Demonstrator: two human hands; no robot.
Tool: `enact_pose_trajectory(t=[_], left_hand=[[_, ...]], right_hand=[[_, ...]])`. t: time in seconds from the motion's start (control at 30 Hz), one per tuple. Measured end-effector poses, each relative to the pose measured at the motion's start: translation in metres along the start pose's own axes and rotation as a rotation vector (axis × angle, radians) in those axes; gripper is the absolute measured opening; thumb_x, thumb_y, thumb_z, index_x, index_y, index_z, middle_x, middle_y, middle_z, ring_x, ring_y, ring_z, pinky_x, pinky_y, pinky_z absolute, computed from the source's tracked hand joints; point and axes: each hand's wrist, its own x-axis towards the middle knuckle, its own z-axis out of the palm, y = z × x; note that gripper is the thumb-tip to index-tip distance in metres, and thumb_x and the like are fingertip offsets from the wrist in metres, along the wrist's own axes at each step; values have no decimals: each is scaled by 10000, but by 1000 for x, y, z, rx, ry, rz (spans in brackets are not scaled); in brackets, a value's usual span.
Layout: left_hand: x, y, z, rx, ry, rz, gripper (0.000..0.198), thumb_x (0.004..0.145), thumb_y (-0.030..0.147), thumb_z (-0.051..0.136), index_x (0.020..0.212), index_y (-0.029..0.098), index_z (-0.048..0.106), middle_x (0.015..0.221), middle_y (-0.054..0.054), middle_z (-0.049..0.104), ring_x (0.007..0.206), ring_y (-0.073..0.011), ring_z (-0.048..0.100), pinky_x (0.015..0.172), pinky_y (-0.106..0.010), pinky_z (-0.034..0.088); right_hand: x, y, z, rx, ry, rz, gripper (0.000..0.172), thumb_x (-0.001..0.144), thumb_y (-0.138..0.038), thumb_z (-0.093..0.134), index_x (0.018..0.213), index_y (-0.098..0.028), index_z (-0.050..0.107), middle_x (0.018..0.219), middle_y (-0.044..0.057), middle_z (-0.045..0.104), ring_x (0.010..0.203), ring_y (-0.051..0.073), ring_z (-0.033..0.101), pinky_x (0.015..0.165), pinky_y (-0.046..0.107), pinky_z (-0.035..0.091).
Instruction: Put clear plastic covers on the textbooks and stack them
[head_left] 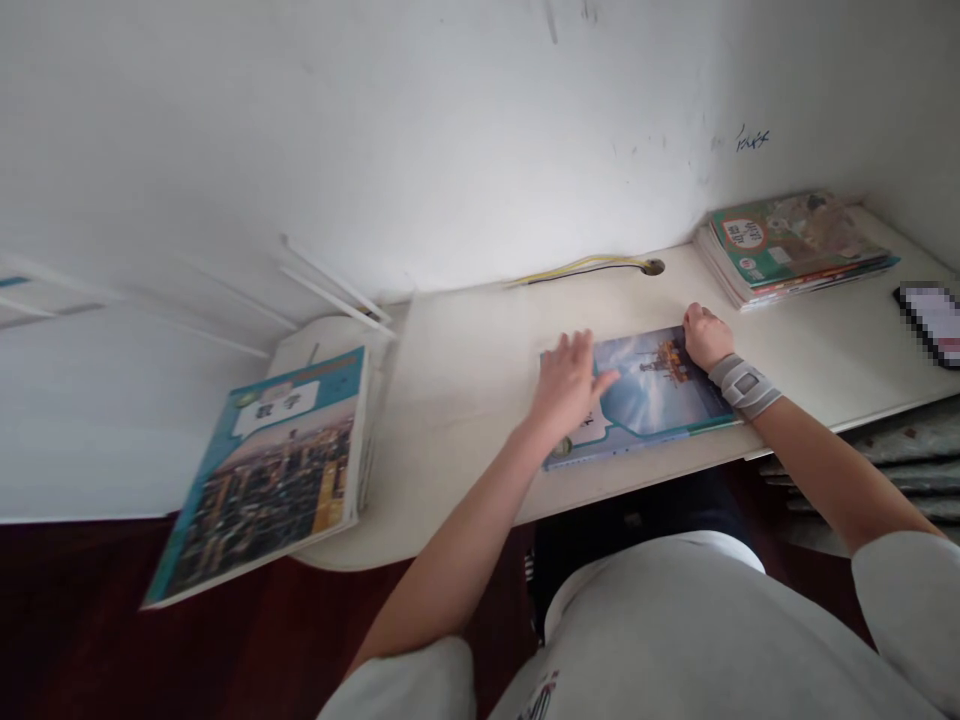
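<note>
A blue textbook (637,385) with a tower-like structure and sky on its cover lies flat near the front edge of the desk. Across its left end rests my left hand (568,385), fingers spread over the cover and covering part of the title. My right hand (706,335) is at the book's far right corner, its fingers curled closed on that edge. A grey band with a square face is on the right wrist.
On the left a textbook with a city cover (277,470) tops a stack overhanging the white desk (457,420). More books (795,240) are piled at the back right, near a phone (934,320). Yellow and black cables (585,266) run along the wall to a hole.
</note>
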Motion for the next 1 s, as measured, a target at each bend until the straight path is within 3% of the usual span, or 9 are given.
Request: enact_pose_trajectory(t=[0.1, 0.23, 0.37, 0.5, 0.6, 0.7, 0.8, 0.9, 1.0], left_hand=[[-16, 24, 15, 17, -206, 110, 741, 880, 608, 195, 1439, 123, 184, 1495, -170, 211, 1379, -351, 133, 1057, -557, 203], [-26, 35, 36, 80, -144, 74, 828, 832, 686, 169, 1446, 131, 180, 1520, -139, 126, 1387, -359, 63, 1066, -600, 119], [-29, 37, 40, 98, -73, 72, 797, 849, 652, 200, 1443, 120, 194, 1516, -135, 152, 1386, -350, 90, 1074, -593, 103], [-31, 37, 40, 96, -92, 79, 637, 896, 484, 286, 1439, 158, 221, 1517, -106, 168, 1385, -336, 115, 1080, -576, 120], [-33, 28, 40, 87, -42, 85, 572, 920, 418, 252, 1434, 168, 243, 1510, -67, 210, 1387, -285, 147, 1108, -507, 123], [-37, 11, 38, 84, -1, 9, 567, 934, 424, 179, 1427, 156, 262, 1495, -60, 253, 1383, -246, 183, 1113, -459, 157], [-42, 1, 33, 122, 15, -117, 571, 940, 402, 136, 1415, 121, 281, 1481, -103, 279, 1382, -257, 184, 1103, -502, 147], [-44, 16, 27, 171, 49, -63, 594, 941, 410, 137, 1377, 67, 348, 1459, -159, 306, 1387, -294, 146, 1099, -550, 55], [-41, 46, 28, 128, 8, 103, 611, 929, 454, 186, 1359, 65, 382, 1452, -166, 318, 1377, -317, 169, 1097, -548, 80]], right_hand=[[5, 3, -3, 27, -11, 15, 276, 904, -169, 284, 1044, -116, 516, 965, 149, 629, 834, 228, 594, 684, 313, 405], [5, 5, -17, 56, 9, -19, 328, 871, -174, 361, 1159, -76, 484, 1003, 184, 619, 893, 264, 577, 743, 369, 432], [-38, -28, -28, 12, 197, -314, 442, 878, -225, 387, 1295, -82, 419, 1291, 220, 477, 1164, 316, 441, 924, 478, 366], [-97, -68, -17, 67, 104, -672, 523, 917, -437, 329, 1283, -92, 473, 1363, 163, 456, 1256, 250, 395, 1044, 416, 303], [-111, -56, -9, 54, 45, -653, 571, 919, -460, 323, 1315, -68, 448, 1371, 164, 449, 1279, 253, 383, 1059, 411, 286], [-101, -14, -11, -18, 35, -570, 518, 931, -398, 325, 1313, -75, 457, 1387, 155, 433, 1294, 248, 371, 1056, 407, 286], [-92, 16, -18, -107, 61, -488, 466, 941, -327, 308, 1298, -77, 472, 1377, 142, 449, 1290, 239, 379, 1053, 419, 278], [-90, 9, -24, -197, 60, -465, 430, 934, -253, 301, 1248, -49, 514, 1318, 170, 506, 1266, 265, 410, 1064, 466, 234], [-88, -25, -26, -187, 37, -490, 414, 918, -209, 309, 1240, -62, 525, 1322, 184, 497, 1251, 280, 426, 1048, 468, 263]])
